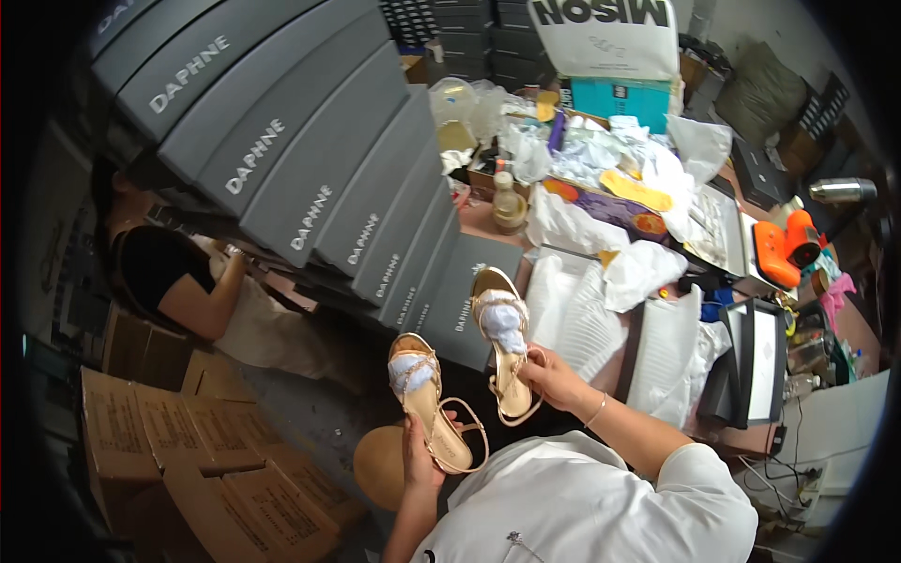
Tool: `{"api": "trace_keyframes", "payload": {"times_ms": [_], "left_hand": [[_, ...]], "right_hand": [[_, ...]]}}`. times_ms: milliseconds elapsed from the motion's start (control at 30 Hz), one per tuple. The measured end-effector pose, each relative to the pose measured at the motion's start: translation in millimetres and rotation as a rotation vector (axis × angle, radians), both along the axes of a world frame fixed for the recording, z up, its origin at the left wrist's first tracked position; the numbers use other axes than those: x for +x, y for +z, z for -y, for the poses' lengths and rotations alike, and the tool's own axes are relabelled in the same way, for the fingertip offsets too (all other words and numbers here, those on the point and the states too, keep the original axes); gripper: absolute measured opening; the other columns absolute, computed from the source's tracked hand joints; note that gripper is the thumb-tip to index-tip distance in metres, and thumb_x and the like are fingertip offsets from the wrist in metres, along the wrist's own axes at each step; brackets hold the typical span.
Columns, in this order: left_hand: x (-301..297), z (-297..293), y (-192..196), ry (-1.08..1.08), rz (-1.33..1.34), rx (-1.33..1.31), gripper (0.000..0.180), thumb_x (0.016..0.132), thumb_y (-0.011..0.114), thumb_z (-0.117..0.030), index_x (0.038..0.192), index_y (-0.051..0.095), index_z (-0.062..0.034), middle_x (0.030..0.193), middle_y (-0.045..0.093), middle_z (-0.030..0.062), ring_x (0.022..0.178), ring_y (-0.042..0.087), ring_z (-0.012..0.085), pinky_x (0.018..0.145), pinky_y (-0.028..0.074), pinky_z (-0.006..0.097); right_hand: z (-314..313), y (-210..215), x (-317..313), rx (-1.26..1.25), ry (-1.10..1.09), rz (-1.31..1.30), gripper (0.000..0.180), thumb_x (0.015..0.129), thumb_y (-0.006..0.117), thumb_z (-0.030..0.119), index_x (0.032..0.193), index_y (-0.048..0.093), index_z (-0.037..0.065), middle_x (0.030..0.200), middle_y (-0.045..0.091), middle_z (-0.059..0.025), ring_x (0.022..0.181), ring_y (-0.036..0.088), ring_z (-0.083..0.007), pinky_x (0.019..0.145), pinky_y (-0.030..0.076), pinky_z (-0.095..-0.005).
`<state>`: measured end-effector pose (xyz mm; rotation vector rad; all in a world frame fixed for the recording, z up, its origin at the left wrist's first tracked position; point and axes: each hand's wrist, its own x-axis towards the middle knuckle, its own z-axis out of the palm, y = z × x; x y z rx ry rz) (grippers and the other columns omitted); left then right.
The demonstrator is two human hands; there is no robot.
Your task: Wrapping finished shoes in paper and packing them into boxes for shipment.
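Note:
A strappy beige sandal (pixel 429 413) is gripped near its heel by my left hand (pixel 422 458). White paper stuffing fills the straps at its toe. Its match, a second sandal (pixel 507 385), is pinched along the side by my right hand (pixel 554 377), also with white stuffing under the toe straps. Both are held upright, soles down and toes pointing away from me, side by side and apart. The ankle straps hang in loops at the heels. Just beyond the right-hand sandal lies a dark grey shoe box (pixel 483 272).
Tall stacked grey shoe boxes (pixel 282 141) lean at the left. Brown cartons (pixel 197 432) stand on the floor below, near a seated person (pixel 188 281). White wrapping (pixel 577 300), a bottle (pixel 508 202), an orange tool (pixel 774 253) and an open box (pixel 751 361) crowd the table.

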<state>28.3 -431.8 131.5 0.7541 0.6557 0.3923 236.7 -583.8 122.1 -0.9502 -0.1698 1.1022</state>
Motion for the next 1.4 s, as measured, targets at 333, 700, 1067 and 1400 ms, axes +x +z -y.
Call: {"api": "trace_keyframes", "payload": {"times_ms": [333,700,1067,1400], "left_hand": [[53.3,88.6,11.4,-0.325,-0.025,-0.117,0.039,0.102,0.039,-0.035,0.127,0.042,-0.0052,0.103,0.063,0.0174,0.086,0.065,0.0254,0.076,0.056,0.037],[70.2,160.5,14.5,-0.487,-0.134,-0.131,0.039,0.102,0.039,-0.033,0.131,0.041,-0.0073,0.107,0.062,0.0167,0.095,0.064,0.0280,0.080,0.055,0.039],[64.9,154.4,1.0,-0.586,-0.072,-0.250,0.050,0.101,0.037,-0.043,0.135,0.037,-0.0059,0.116,0.058,0.0149,0.104,0.061,0.0254,0.089,0.052,0.040],[118.3,112.2,-16.0,-0.543,-0.069,-0.279,0.033,0.095,0.055,-0.010,0.126,0.046,-0.0017,0.118,0.058,0.0105,0.105,0.060,0.0179,0.090,0.051,0.033]], "right_hand": [[141.6,-4.4,-7.8,-0.044,-0.318,-0.010,0.029,0.092,0.055,0.009,0.119,0.047,-0.001,0.101,0.064,-0.0098,0.089,0.067,-0.0198,0.080,0.056,-0.0342],[167.7,-112.7,43.3,-0.604,-0.685,0.830,0.060,0.085,0.066,0.013,0.137,0.040,0.000,0.127,0.052,-0.0125,0.114,0.052,-0.0215,0.094,0.044,-0.0344],[139.2,7.7,-25.3,-0.486,-0.183,1.364,0.052,0.069,0.079,0.030,0.111,0.061,0.004,0.113,0.057,-0.0130,0.115,0.047,-0.0333,0.098,0.036,-0.0433],[122.8,9.4,-33.1,-0.344,-0.278,1.210,0.062,0.077,0.076,0.027,0.128,0.049,0.004,0.123,0.051,-0.0144,0.117,0.048,-0.0306,0.097,0.040,-0.0406]]}}
